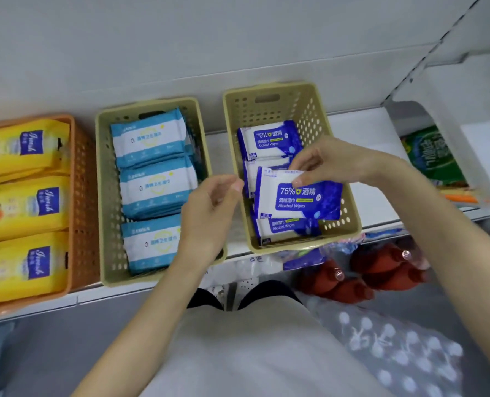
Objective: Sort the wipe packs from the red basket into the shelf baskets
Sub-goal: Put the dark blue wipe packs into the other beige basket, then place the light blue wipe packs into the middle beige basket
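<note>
A person's right hand (332,161) pinches a blue alcohol wipe pack (298,197) by its top edge over the right tan basket (313,116) on the shelf (361,130), where at least 3 matching packs (269,138) lie. The left hand (212,204) hovers just beside the pack, fingers loosely curled, holding nothing. The pack is best lowered flat, label up, in line with the others.

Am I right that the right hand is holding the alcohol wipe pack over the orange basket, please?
Not quite. In the head view the right hand holds the alcohol wipe pack over the right beige basket, which holds matching packs, not the orange basket.
</note>
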`<act>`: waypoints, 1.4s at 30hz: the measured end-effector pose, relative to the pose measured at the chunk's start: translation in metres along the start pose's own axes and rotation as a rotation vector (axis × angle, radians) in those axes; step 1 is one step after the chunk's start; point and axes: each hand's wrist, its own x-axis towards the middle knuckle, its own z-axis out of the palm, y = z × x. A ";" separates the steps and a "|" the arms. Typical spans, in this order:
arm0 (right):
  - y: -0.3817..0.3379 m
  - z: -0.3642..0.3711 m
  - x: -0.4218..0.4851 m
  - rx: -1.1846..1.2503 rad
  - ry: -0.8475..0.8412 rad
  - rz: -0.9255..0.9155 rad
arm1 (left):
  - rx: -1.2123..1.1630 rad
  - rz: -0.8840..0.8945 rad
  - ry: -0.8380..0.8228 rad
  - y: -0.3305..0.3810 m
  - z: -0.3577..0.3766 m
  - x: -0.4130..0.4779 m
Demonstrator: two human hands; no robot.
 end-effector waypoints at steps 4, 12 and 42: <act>0.019 0.018 0.025 -0.253 -0.152 0.039 | -0.171 -0.056 -0.072 -0.007 0.009 -0.012; 0.049 0.043 0.042 -0.319 -0.026 0.030 | -0.441 -0.201 -0.121 -0.008 0.012 -0.013; -0.178 0.342 -0.049 0.295 0.211 -0.490 | -0.432 -0.034 0.341 -0.130 -0.257 -0.188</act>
